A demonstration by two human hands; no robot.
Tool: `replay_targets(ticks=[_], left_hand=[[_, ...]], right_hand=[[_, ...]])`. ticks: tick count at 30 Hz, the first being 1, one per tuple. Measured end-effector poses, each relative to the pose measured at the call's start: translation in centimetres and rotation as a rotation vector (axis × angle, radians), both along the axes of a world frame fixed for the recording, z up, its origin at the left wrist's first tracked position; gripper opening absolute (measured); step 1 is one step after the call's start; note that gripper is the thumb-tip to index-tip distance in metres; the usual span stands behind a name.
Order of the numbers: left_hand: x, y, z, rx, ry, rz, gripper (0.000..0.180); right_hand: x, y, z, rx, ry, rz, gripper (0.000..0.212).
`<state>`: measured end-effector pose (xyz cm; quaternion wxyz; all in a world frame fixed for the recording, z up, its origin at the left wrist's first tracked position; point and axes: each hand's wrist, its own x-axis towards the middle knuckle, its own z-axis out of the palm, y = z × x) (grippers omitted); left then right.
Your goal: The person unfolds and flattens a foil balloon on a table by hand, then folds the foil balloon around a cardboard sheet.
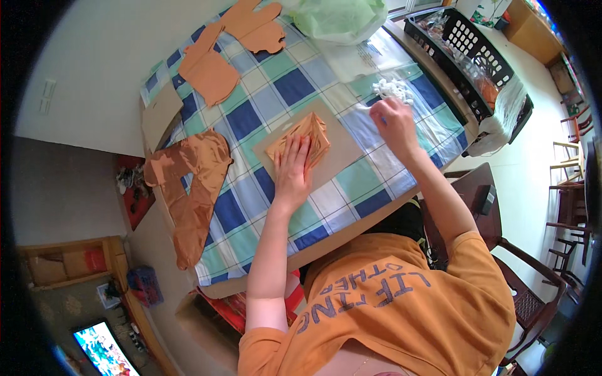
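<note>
A person in an orange shirt works at a table spread with a blue, green and white checked cloth [295, 84], seen from above. The left hand [293, 166] lies flat, fingers spread and extended, on a crumpled sheet of copper-coloured foil [308, 135], apparently pinning it so that it cannot shift or spring up. The foil sits on a tan cardboard square [338, 153] near the middle of the cloth, the card seemingly serving as a firm backing. The right hand [392, 122] is beyond the card's far right corner, fingers curled and pinched together on something small; what it grips cannot be made out. It is just beside a heap of small white pieces [394, 89] lying on the cloth, close enough to be picked from without letting go of the foil. A larger sheet of the same coppery foil [191, 188] hangs over the cloth's left edge, and orange cut-out shapes [219, 56] lie at its far left corner, kept clear of the working patch. A pale green plastic bag [338, 17] rests at the cloth's far edge, and a black perforated basket [467, 53] stands off its right side
</note>
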<state>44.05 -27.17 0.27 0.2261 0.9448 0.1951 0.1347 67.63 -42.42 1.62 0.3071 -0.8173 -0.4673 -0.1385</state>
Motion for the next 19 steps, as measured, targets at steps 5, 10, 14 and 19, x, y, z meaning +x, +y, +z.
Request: replay_targets(ticks=[5,10,14,19], left_hand=[[-0.1,0.2,-0.1,-0.007,0.024,-0.006,0.061],[0.0,0.1,0.2,-0.019,0.029,-0.001,0.061],[0.0,0.2,0.1,-0.034,0.029,-0.004,0.061],[-0.1,0.4,-0.1,-0.01,0.007,-0.014,0.061]], right_hand=[[-5.6,3.4,-0.6,0.092,0.323,0.439,0.016],[-7.6,2.1,0.0,0.144,0.211,0.32,0.029],[-9.2,1.0,-0.3,0.032,0.079,0.449,0.027],[-9.5,2.9,-1.1,-0.258,0.051,0.514,0.039]])
